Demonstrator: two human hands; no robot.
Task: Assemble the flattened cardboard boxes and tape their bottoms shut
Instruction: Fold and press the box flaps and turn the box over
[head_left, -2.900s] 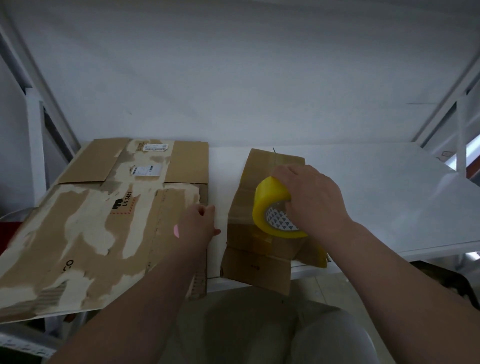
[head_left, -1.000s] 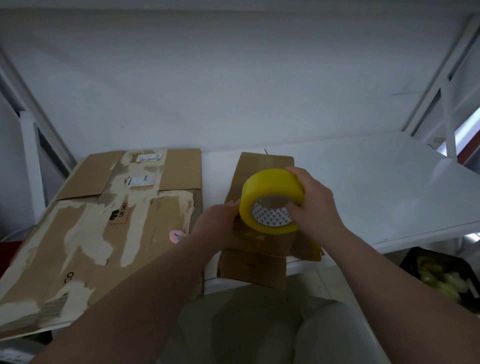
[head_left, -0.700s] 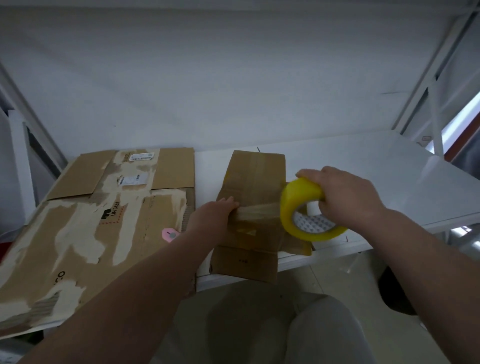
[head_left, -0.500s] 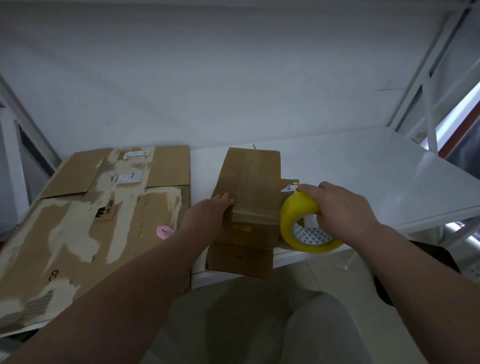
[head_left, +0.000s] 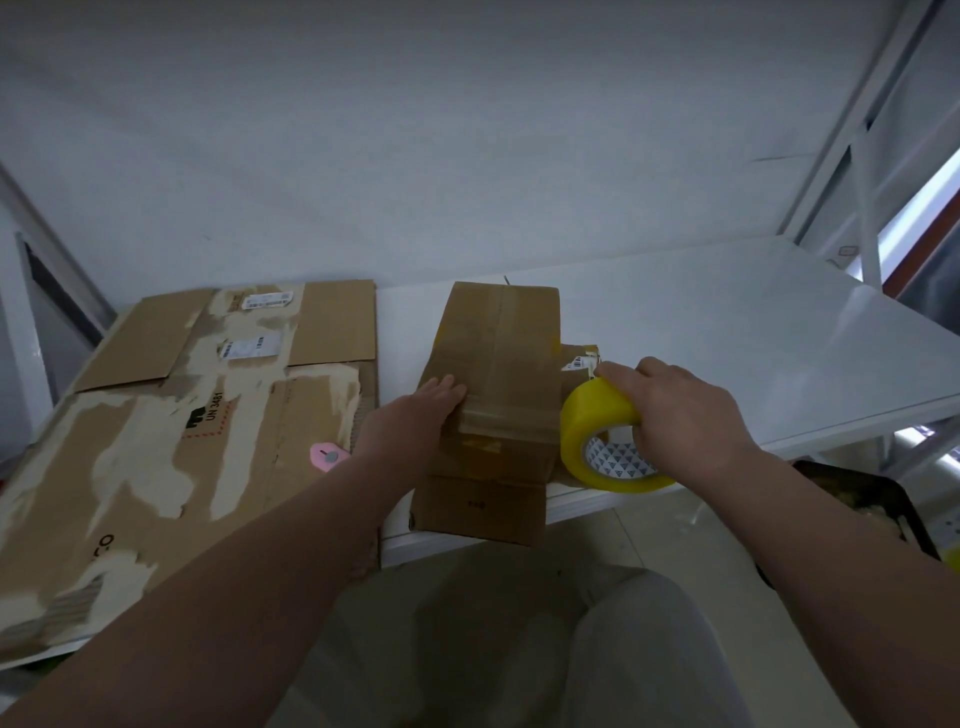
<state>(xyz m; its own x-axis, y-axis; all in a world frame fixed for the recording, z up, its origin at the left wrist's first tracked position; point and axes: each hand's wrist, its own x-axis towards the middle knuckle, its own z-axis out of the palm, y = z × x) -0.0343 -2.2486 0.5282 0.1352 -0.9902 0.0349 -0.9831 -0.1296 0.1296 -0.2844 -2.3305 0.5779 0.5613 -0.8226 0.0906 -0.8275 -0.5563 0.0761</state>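
Box (head_left: 496, 364) lay on the white table (head_left: 727, 332), its near end hanging past the edge, with a strip of tape (head_left: 506, 423) stretched across it. The risk, as judged: a tug on the roll (head_left: 597, 421) could lift or wrinkle the strip, or drag the overhanging box off, should the pressing hand slacken. Left hand (head_left: 415, 421) pressed straight fingers on the strip's left end; right hand (head_left: 685, 410) curled round the roll at the box's right edge. Whether the strip covered a seam was unclear. Flat cardboard (head_left: 156, 452) lay at left.
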